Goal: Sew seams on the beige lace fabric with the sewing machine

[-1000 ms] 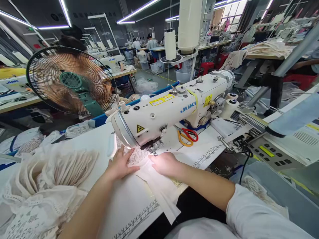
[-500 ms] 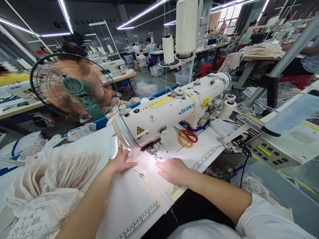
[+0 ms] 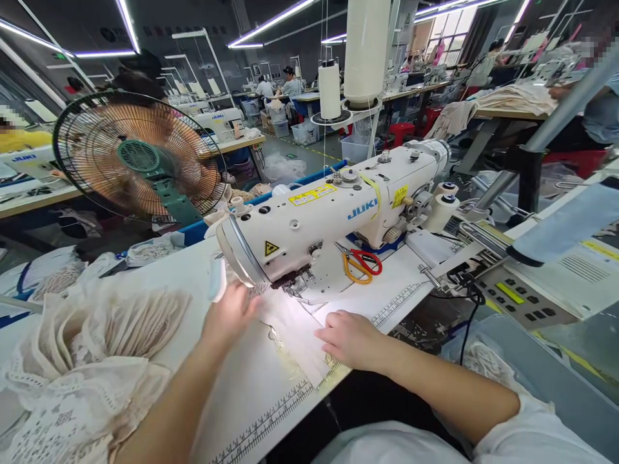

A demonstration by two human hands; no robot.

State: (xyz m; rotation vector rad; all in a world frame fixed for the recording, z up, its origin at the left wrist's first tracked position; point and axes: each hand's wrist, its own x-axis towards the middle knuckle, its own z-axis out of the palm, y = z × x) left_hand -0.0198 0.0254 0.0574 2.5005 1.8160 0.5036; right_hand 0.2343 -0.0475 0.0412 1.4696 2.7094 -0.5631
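A strip of thin white fabric (image 3: 296,332) runs from under the sewing machine (image 3: 309,219) head toward the table's front edge, with lace showing by the needle area. My left hand (image 3: 231,316) is at the fabric's left side, close to the machine's head. Motion smears its fingers, so its grip is unclear. On the right side my right hand (image 3: 349,338) has its fingers curled together at the fabric's edge. The needle and presser foot are hard to make out. Scissors (image 3: 358,265) with orange and red handles lie on the machine bed.
A pile of cream lace pieces (image 3: 91,361) covers the table's left part. A large fan (image 3: 140,158) stands behind it. Thread cones (image 3: 329,90) rise behind the machine. A control box (image 3: 522,299) and a plastic bin (image 3: 536,386) are at the right. Other people work farther back.
My left hand has gone from fingers spread on the fabric to a blurred, raised pose. My right hand has slid right and slightly nearer. The fabric's near end has drawn toward the machine.
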